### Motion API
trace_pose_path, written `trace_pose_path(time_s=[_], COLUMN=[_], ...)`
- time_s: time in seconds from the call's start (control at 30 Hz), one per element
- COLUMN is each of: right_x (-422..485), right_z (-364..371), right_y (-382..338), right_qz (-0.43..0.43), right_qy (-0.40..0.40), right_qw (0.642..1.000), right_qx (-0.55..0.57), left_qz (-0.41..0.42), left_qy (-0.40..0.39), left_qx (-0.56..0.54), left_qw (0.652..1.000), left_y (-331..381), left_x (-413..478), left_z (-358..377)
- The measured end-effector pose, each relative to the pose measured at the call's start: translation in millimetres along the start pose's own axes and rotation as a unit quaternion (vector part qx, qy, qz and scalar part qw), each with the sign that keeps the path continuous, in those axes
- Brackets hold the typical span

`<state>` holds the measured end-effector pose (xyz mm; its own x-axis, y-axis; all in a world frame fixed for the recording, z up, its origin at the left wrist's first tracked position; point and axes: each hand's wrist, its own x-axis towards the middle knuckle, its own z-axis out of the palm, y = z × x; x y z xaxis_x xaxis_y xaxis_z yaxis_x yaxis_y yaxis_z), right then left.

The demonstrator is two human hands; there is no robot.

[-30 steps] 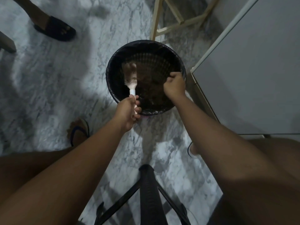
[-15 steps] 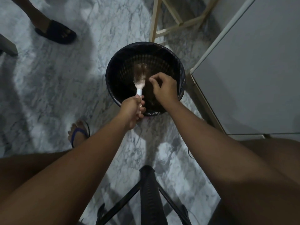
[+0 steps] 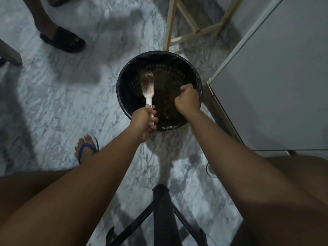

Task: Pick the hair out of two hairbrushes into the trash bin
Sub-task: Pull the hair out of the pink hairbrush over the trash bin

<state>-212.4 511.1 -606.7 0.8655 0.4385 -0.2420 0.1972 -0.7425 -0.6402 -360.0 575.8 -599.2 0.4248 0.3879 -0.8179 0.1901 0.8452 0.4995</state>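
The left hand (image 3: 144, 121) is closed around the white handle of the hairbrush (image 3: 148, 89), holding its hair-filled head over the open trash bin (image 3: 124, 103); the right hand (image 3: 187, 102) is curled shut over the bin, its contents not visible.

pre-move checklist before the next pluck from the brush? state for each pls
1. Left hand grips hairbrush by its handle: ok.
2. Brush head over the trash bin opening: ok.
3. Right hand over the bin: ok.
4. Right hand emptied of plucked hair: cannot tell, fingers closed.
5. Brush clear of hair: not ok, a brown clump sits on the upper bristles.
6. Second hairbrush within reach: cannot tell, not in view.
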Motion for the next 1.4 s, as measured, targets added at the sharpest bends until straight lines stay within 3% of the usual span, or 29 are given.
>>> trace_pose_path(time_s=[0.07,0.2,0.3,0.5,0.7,0.8,0.9,1.07,1.23,1.3,1.4], right_x=[-2,-14,-10,6,10,12,10,5,1,1,4], right_z=[5,10,11,8,5,6,8,4,-10,-11,-4], right_y=[-1,-14,-20,-20,-16,-20,-20,-14,-19,-18,-12], right_qz=[-0.01,-0.108,-0.095,-0.122,-0.079,-0.044,-0.075,-0.082,-0.052,-0.045,0.023], right_qy=[-0.044,-0.014,-0.017,0.041,0.079,-0.012,-0.055,0.102,0.278,0.248,0.045], right_qw=[0.999,0.984,0.976,0.981,0.984,0.979,0.984,0.979,0.939,0.951,0.998], right_qx=[-0.004,0.139,0.193,0.146,0.142,0.201,0.15,0.156,0.197,0.179,0.044], left_qz=[0.003,0.016,0.022,0.028,0.027,0.026,0.023,-0.009,-0.024,-0.025,-0.007], left_qy=[-0.016,-0.04,-0.042,-0.052,-0.047,-0.051,-0.05,-0.004,0.013,0.007,0.003], left_qx=[0.018,0.054,0.067,0.062,0.056,0.064,0.063,-0.017,0.011,0.009,0.037], left_qw=[1.0,0.998,0.997,0.996,0.997,0.996,0.996,1.0,1.0,1.0,0.999], left_y=[2,1,1,-1,-1,-2,-3,-3,-4,-6,-6], left_x=[-1,-3,-4,-7,-4,-4,-6,-2,-1,-3,-4], left_z=[-1,-3,-8,-11,-11,-12,-10,-12,-17,-12,-5])
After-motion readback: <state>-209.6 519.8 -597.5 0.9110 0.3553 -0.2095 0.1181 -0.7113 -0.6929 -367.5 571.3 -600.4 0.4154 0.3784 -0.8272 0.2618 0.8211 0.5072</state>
